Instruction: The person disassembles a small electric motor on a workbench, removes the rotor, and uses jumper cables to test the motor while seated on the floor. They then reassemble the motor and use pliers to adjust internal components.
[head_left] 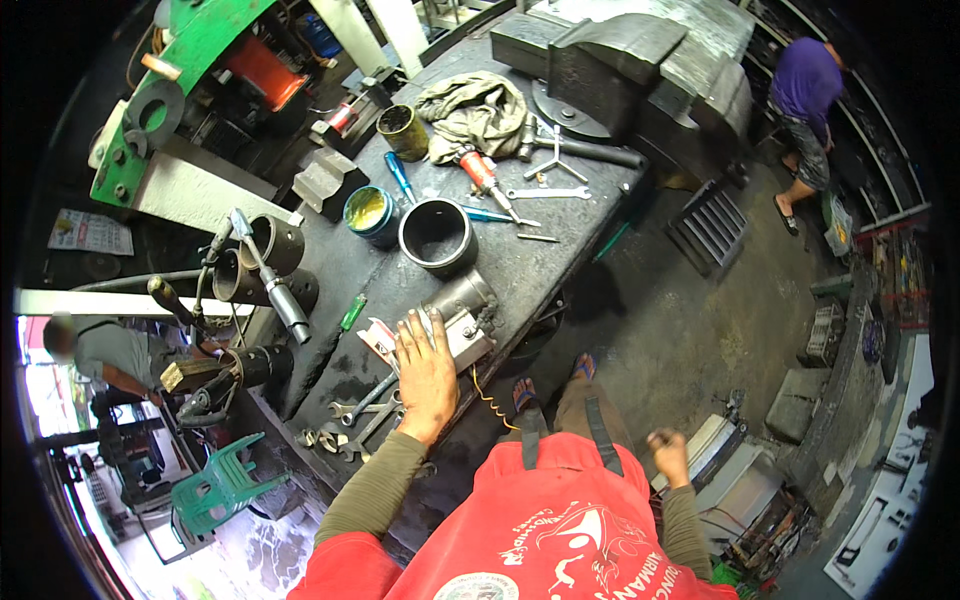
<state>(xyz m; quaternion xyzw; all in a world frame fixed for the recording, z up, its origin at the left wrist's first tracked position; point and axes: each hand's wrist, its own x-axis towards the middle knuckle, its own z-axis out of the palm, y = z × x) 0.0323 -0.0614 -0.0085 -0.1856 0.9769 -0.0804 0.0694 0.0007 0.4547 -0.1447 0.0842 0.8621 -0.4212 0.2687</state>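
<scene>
My left hand (427, 377) lies with its fingers stretched out over a silver metal housing (467, 335) with a round body and a squared block, near the bench's front edge. Tucked beside those fingers is a small red-and-white piece (379, 341), partly covered. Several wrenches (368, 425) lie close to my left wrist. Behind the housing stands a dark metal cylinder (437, 236), open at the top. Away from the bench, my right hand (670, 457) hangs at my side with its fingers curled, and no object shows in it.
The bench (540, 262) also carries a tub of yellow grease (368, 212), red-handled screwdriver (480, 172), hammer (585, 150), rag (475, 110) and large vise (620, 70). Tools stand in metal tubes (262, 265) at left. Two people (805, 80) are farther off, one each side.
</scene>
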